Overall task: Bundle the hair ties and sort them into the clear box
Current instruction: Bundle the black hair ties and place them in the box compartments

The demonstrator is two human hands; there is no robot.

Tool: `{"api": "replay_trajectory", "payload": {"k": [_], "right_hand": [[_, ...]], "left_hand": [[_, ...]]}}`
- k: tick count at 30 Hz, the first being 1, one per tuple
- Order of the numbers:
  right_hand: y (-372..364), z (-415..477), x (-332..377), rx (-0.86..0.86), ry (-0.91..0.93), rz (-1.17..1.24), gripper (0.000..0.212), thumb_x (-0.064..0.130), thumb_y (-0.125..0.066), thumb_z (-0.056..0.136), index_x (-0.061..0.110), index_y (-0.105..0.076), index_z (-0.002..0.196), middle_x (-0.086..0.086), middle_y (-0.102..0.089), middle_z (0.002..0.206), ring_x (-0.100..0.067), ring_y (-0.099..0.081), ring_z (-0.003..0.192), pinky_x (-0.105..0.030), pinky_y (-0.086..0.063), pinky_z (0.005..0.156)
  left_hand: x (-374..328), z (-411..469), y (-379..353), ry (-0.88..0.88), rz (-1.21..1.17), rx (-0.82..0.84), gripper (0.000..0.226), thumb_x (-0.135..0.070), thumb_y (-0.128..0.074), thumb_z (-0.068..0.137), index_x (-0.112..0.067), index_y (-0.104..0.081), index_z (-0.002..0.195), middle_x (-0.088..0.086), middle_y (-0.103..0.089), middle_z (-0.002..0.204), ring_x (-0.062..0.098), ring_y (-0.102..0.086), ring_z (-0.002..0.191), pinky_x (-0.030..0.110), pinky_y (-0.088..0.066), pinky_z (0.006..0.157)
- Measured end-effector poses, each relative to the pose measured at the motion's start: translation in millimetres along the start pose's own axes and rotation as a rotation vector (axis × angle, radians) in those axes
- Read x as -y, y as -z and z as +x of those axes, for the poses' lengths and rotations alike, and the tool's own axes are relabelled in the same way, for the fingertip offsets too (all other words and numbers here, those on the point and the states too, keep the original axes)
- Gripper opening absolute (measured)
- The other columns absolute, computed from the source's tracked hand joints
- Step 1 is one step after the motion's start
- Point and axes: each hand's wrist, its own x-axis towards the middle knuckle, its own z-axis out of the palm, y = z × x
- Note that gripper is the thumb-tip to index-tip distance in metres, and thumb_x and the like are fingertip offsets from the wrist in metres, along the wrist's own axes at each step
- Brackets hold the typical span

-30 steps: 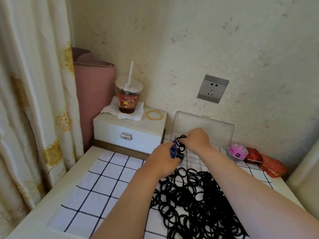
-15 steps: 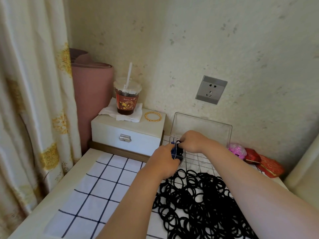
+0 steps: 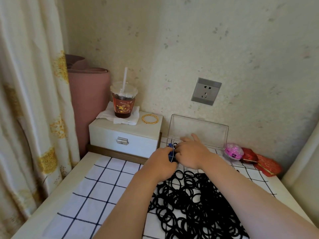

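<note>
A big heap of loose black hair ties (image 3: 191,200) lies on the checked cloth (image 3: 96,192) in front of me. The clear box (image 3: 198,130) stands at the back with its lid raised against the wall. Over the box's left end, my left hand (image 3: 160,163) and my right hand (image 3: 189,154) meet around a small bundle of black hair ties (image 3: 174,149) with a blue piece (image 3: 170,147) on it. Both hands pinch the bundle; the right forefinger sticks out toward the lid. The box's compartments are mostly hidden by my hands.
A white drawer box (image 3: 124,137) at the back left carries a drink cup with a straw (image 3: 124,102) on a napkin and gold bangles (image 3: 149,119). A pink object (image 3: 233,150) and red packets (image 3: 260,161) lie at the back right. Curtain (image 3: 25,100) hangs left.
Both hands have lowered the bundle from above the box down to its left end. The black loop that stood up from the right hand is now tucked between the hands.
</note>
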Motion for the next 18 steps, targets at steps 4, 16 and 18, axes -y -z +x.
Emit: {"api": "replay_trajectory", "payload": {"k": [4,16,18], "right_hand": [[15.6,-10.1,-6.7,-0.166,-0.072,0.386,0.037,0.017,-0.049,0.092,0.025,-0.069,0.122,-0.001,-0.064,0.131,-0.022,-0.050,0.130,-0.038,-0.030,0.113],[7.7,-100.3,12.6,-0.123,-0.045,0.635,0.021,0.020,-0.061,0.096,0.026,-0.076,0.109,0.013,-0.071,0.111,0.004,-0.059,0.089,-0.015,-0.044,0.086],[-2.3,-109.8,20.0,-0.087,-0.061,0.640,0.019,0.022,-0.063,0.094,0.027,-0.077,0.104,0.013,-0.073,0.107,-0.002,-0.065,0.092,-0.022,-0.051,0.089]], "left_hand": [[1.2,1.1,0.6,-0.020,0.043,-0.020,0.051,-0.021,-0.056,0.095,-0.020,-0.043,0.144,0.002,-0.050,0.141,0.016,-0.051,0.120,0.018,-0.033,0.087],[-0.8,-25.5,3.2,-0.084,0.329,-0.039,0.013,-0.024,-0.060,0.093,-0.029,-0.065,0.104,-0.007,-0.055,0.110,0.011,-0.055,0.100,0.027,-0.047,0.089],[2.0,-33.8,2.0,-0.079,0.384,0.002,0.011,-0.024,-0.061,0.092,-0.031,-0.067,0.099,-0.009,-0.059,0.107,0.011,-0.058,0.098,0.031,-0.051,0.090]]}}
